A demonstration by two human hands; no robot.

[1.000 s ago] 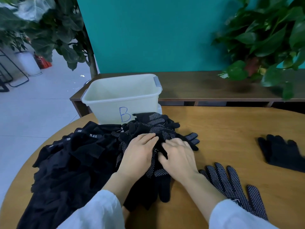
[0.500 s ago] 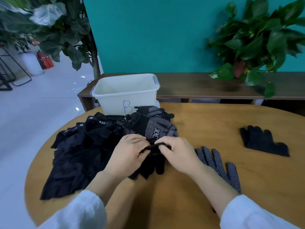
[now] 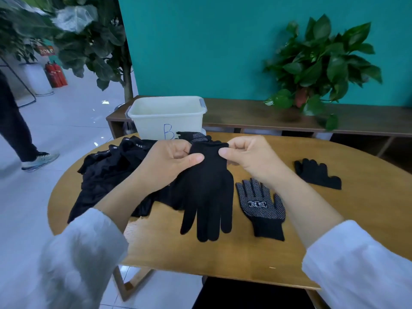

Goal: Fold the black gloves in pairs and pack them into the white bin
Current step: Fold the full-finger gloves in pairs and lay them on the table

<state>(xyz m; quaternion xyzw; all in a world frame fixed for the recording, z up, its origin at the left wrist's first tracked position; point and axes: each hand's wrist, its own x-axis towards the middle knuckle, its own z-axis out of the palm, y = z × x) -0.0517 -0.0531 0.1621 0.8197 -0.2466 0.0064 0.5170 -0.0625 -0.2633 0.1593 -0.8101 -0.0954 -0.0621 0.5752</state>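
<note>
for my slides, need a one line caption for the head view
Both hands, left hand and right hand, pinch a black glove by its cuff above the table.

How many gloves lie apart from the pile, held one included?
3. One black glove hangs from left hand and right hand; a dotted glove lies palm-up beside it; a plain glove lies far right. The pile hides more.

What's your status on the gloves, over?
Left hand and right hand pinch one black glove by its cuff, fingers hanging. Dotted glove flat on table. White bin behind the pile, nothing blocking.
</note>
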